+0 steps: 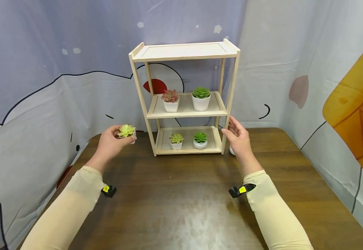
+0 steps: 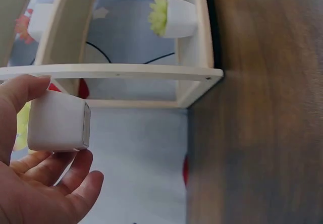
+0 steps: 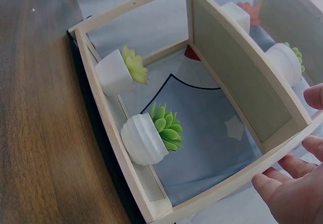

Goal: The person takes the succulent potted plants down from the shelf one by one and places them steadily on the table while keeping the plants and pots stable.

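Observation:
My left hand [image 1: 108,146] holds a small yellow-green succulent [image 1: 126,131] by its square white pot [image 2: 58,121], pinched between thumb and fingers left of the wooden shelf [image 1: 187,115]. My right hand [image 1: 241,144] is beside the shelf's right front post, fingers spread and loosely bent; whether it touches the post I cannot tell. Partly hidden behind that hand is a white pot [image 1: 232,150] on the table. On the middle tier stand a reddish succulent [image 1: 170,100] and a green one [image 1: 201,99]. The bottom tier carries a yellow-green succulent [image 1: 176,140] and a green one [image 1: 200,140] in a round ribbed pot.
The shelf stands at the back of a brown wooden table [image 1: 168,201], its top tier [image 1: 184,51] highest. A printed curtain [image 1: 84,100] hangs behind and around the table. Black wrist devices with yellow marks sit on both sleeves.

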Tool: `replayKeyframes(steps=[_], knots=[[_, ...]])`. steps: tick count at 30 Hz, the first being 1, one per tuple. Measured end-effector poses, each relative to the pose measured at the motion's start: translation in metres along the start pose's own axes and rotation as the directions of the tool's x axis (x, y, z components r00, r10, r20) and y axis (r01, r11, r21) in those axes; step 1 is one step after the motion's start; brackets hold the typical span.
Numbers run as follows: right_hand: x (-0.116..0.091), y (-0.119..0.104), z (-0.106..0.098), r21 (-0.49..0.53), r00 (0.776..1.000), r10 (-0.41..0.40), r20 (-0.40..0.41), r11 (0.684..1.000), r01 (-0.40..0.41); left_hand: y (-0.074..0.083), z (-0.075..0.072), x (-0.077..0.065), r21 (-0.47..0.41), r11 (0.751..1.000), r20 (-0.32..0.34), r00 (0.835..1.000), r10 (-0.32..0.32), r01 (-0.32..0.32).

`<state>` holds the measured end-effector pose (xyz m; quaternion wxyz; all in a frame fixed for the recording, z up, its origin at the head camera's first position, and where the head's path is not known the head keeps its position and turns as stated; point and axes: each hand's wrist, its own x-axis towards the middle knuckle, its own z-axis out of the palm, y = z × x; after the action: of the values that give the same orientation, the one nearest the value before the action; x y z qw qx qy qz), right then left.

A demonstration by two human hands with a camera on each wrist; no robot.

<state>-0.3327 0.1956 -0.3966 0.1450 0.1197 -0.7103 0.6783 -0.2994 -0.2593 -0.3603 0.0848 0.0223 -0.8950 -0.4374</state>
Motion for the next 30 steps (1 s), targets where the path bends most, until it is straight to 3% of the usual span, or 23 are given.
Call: replayKeyframes(steps=[10,17,30], knots=[[-0.001,-0.001,-0.001,-0.007,1.000,0.001,-0.010,1.000,-0.001,-0.026,0.016,-0.001,0.013,1.000,0.011,1.000,-0.026,0.026],[0.000,-0.001,0.000,0.005,1.000,-0.005,-0.010,1.000,0.005,-0.042,0.026,-0.001,-0.008,0.998,0.061,0.996,-0.065,0.066],[0.001,0.001,0.000,0.007,1.000,-0.015,-0.009,1.000,0.016,-0.063,0.037,-0.002,0.061,0.992,0.135,0.984,-0.119,0.111]])
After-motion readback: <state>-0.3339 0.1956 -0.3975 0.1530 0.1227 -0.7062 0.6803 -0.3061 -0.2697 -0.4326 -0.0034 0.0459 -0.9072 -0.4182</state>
